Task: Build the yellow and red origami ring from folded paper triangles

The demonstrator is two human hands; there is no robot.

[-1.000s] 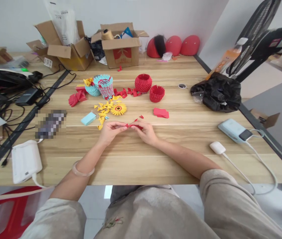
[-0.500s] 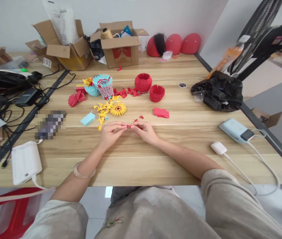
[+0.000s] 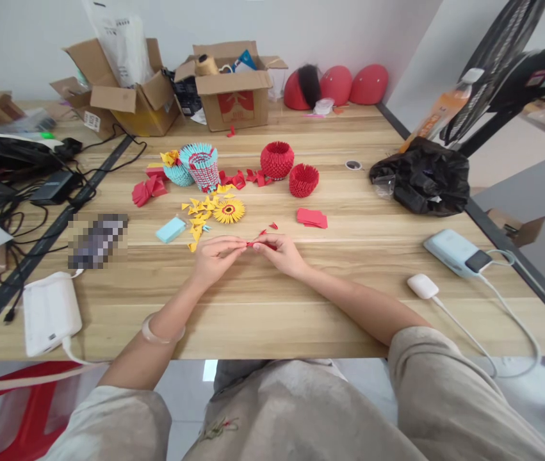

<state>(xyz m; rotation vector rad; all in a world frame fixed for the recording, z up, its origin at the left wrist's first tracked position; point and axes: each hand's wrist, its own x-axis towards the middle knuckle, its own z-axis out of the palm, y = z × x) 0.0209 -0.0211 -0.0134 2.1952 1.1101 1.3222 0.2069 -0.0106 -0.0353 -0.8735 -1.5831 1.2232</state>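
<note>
Between my fingertips is a small red paper piece (image 3: 250, 244), pinched from both sides just above the table. My left hand (image 3: 215, 257) is closed on its left end, and my right hand (image 3: 282, 254) is closed on its right end. The fingers hide most of its shape. Just beyond lie loose folded red paper pieces (image 3: 273, 225). A stack of red paper slips (image 3: 311, 218) is to the right of them. Yellow folded paper triangles (image 3: 195, 219) and a round yellow paper flower (image 3: 228, 210) lie beyond my left hand, near a light blue paper stack (image 3: 171, 229).
Farther back stand a blue-and-red paper vase (image 3: 201, 168) and two red paper bowls (image 3: 276, 160). A black plastic bag (image 3: 421, 176) and a light blue power bank (image 3: 455, 251) are at right. A white power bank (image 3: 52, 314) and a blurred phone (image 3: 98, 241) lie at left.
</note>
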